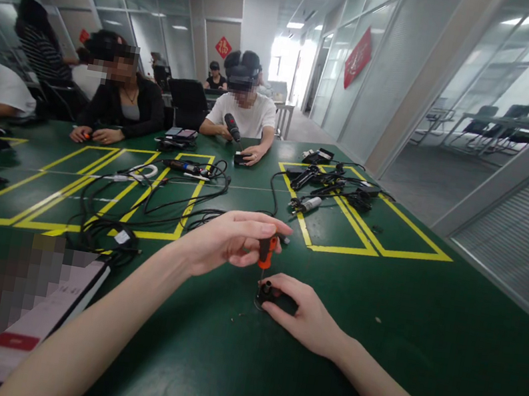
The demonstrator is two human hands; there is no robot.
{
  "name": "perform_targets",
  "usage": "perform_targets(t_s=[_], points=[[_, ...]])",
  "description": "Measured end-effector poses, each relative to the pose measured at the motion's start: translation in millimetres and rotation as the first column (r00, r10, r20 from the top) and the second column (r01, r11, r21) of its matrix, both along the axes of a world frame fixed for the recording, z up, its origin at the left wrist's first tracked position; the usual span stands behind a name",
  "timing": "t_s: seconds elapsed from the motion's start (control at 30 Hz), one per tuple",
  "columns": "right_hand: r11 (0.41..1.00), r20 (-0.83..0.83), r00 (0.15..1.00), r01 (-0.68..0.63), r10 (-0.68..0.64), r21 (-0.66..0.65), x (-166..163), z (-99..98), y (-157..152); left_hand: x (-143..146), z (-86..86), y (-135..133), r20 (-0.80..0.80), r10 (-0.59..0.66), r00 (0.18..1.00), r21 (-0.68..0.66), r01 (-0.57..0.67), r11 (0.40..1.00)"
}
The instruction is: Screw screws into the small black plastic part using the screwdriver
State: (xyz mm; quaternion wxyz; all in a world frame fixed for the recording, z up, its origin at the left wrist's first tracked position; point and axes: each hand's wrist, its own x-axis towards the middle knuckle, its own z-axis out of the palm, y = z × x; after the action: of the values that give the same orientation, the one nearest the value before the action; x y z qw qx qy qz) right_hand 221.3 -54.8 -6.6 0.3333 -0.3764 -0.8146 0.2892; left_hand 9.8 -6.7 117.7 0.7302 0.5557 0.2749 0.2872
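My left hand [237, 237] is closed around the handle of a screwdriver [266, 254] with an orange and black grip. The screwdriver stands upright, its thin shaft pointing down at a small black part [273, 294] on the green table. My right hand [304, 309] grips that black part from the right, thumb and fingers on either side of it. A short round black stub rises from the part beside the shaft. Whether the tip sits in a screw is too small to tell, and my right palm hides some of the part.
Yellow tape [341, 250] outlines areas on the green table [424, 333]. Black cables [112, 226] and a tablet-like device [46, 317] lie at left; adapters and cords [327, 185] lie at back right. Across the table, a person [243, 110] holds a power drill [232, 127]; other people sit farther left.
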Motion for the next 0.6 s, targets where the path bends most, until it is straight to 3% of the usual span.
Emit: perform_targets(t_s=[0.37,0.6], points=[[0.999,-0.026,1.0,-0.011,0.01,-0.036,-1.0,2.4,0.0,-1.2,0.6,3.0,-0.01,-0.067,0.998,-0.043,0.067,0.997],[1.0,-0.026,1.0,-0.005,0.005,-0.022,-0.6,0.1,-0.2,1.1,2.5,0.4,-0.004,0.007,1.0,-0.013,-0.007,1.0]])
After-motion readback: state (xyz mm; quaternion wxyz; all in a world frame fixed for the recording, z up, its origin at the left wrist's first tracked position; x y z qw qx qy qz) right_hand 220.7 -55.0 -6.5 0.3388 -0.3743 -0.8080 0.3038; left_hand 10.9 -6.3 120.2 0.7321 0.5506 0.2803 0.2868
